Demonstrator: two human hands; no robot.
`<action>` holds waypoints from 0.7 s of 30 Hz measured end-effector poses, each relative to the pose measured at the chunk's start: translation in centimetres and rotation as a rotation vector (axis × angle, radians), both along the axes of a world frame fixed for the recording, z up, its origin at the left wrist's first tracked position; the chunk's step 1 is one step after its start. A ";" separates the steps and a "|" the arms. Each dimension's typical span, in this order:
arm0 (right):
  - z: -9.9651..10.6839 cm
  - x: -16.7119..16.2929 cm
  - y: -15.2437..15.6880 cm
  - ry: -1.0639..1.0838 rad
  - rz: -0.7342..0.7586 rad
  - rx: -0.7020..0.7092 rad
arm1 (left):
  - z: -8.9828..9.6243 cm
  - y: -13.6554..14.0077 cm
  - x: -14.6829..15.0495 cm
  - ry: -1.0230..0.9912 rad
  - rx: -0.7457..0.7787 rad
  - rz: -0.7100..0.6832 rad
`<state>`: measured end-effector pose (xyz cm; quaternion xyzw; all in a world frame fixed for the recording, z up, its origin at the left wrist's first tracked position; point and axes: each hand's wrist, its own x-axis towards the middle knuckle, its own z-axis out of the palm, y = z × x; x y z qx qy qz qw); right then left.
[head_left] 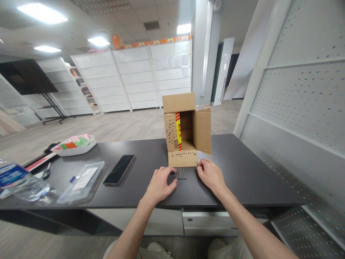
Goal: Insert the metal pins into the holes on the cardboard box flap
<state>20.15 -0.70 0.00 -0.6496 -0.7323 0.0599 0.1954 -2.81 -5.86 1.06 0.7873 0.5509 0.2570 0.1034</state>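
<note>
An open cardboard box (172, 135) stands on the dark table, its opening towards me. Its lower flap (183, 158) slopes down onto the tabletop and is punched with a row of small holes. Several thin metal nails (181, 173) lie side by side just in front of that flap. At their left end is my left hand (161, 182), thumb and forefinger apart, the fingertips close to the nails. My right hand (211, 174) rests by the flap's right corner with its fingers curled; whatever is between them is hidden.
A black phone (119, 169), a clear plastic case (82, 182) and a water bottle (23, 181) lie left on the table (250, 169). Behind them sits a white tray (78, 149) with colourful contents. A perforated white panel (302, 97) rises at the right.
</note>
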 end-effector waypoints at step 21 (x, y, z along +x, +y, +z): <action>0.3 0.0 -0.1 -0.002 -0.003 -0.013 | -0.3 0.3 0.5 0.217 0.062 0.268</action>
